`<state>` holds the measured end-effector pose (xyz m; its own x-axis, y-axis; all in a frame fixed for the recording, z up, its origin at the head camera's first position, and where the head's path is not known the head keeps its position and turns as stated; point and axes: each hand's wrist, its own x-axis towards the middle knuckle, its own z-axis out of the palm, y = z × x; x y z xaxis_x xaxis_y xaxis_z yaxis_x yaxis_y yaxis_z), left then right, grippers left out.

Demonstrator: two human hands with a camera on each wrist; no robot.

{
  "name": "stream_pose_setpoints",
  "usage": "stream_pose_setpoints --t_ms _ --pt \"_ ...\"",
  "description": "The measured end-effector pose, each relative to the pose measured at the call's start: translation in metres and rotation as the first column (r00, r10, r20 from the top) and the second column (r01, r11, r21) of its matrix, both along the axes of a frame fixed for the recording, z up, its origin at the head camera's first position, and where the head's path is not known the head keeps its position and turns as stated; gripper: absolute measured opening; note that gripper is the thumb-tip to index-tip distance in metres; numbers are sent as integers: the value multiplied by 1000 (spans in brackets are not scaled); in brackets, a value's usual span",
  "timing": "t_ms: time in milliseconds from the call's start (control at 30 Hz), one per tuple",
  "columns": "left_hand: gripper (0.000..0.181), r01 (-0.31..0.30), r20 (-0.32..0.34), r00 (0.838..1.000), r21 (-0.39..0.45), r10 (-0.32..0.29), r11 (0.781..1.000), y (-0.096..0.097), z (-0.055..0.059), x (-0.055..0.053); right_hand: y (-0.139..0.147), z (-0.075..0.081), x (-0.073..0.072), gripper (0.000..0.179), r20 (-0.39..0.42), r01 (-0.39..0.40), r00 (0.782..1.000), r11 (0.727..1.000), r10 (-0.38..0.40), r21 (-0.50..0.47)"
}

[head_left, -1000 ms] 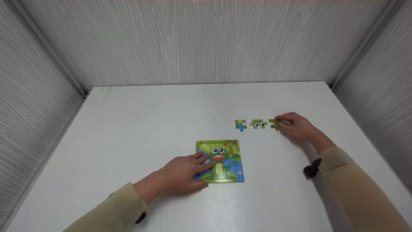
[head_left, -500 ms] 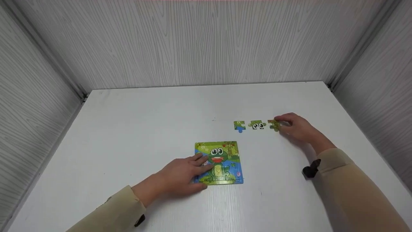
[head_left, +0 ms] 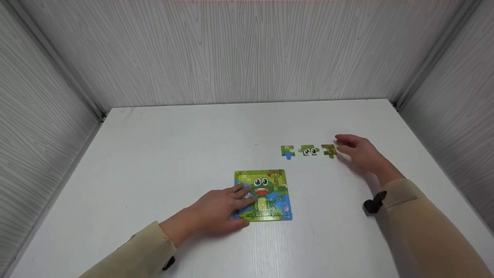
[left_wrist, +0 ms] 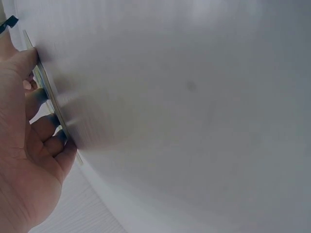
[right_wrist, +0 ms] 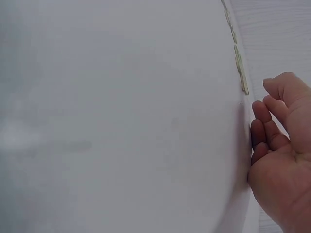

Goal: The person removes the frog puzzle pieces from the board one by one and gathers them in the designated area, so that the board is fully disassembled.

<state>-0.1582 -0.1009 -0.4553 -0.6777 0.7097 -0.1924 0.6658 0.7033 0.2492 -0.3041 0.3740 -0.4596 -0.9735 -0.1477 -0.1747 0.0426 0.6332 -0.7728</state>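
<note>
A square frog jigsaw puzzle (head_left: pixel 276 193) lies flat on the white table. My left hand (head_left: pixel 218 210) rests on its left side, fingers stretched over the picture and the thumb by the near edge. In the left wrist view, the fingertips (left_wrist: pixel 36 99) touch the thin board. Farther back, three loose pieces form a row: a green and blue piece (head_left: pixel 288 151), a piece with the frog's eyes (head_left: pixel 309 150) and a green-brown piece (head_left: pixel 329 150). Just right of that last piece is my right hand (head_left: pixel 361 154), thumb and fingers apart with nothing between them.
The white tabletop (head_left: pixel 166 150) is bounded by a pale wood-grain wall (head_left: pixel 247 50) at the back and by walls on both sides. A black wrist strap part (head_left: pixel 373 204) sticks out beside the right sleeve.
My right hand has let go of the green-brown piece and moved slightly right of it; the piece stays on the table. The left hand has stayed on the puzzle.
</note>
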Motion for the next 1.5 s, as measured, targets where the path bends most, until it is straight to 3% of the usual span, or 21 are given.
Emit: stream_pose_setpoints --t_ms 200,333,500,767,1067,1200,1300,1500 --pt "70 6 8 1000 -2 -6 1000 4 0 -1 -7 11 8 57 -78 45 996 999 -47 -27" --pt "70 8 11 1000 10 -8 1000 3 3 0 -29 21 16 51 -175 -24 984 999 19 -28" --pt "70 4 11 1000 14 -4 1000 3 5 -1 -73 29 31 41 -216 -152 965 988 147 -7" --pt "71 -2 18 1000 5 2 1000 4 6 -1 -140 28 66 34 -235 -387 895 922 380 21" --pt "71 -5 10 1000 -9 5 1000 5 9 -3 -193 29 82 37 -169 -502 850 864 499 31" --pt "70 1 9 1000 -3 -1 1000 4 10 -3 -206 25 81 37 -149 -515 848 857 508 -8" --pt "70 4 10 1000 4 -4 1000 4 11 -2 -211 17 79 37 -112 -503 861 863 496 -44" --pt "70 9 14 1000 8 -9 1000 4 14 0 -214 2 76 32 -84 -497 865 868 494 -16"
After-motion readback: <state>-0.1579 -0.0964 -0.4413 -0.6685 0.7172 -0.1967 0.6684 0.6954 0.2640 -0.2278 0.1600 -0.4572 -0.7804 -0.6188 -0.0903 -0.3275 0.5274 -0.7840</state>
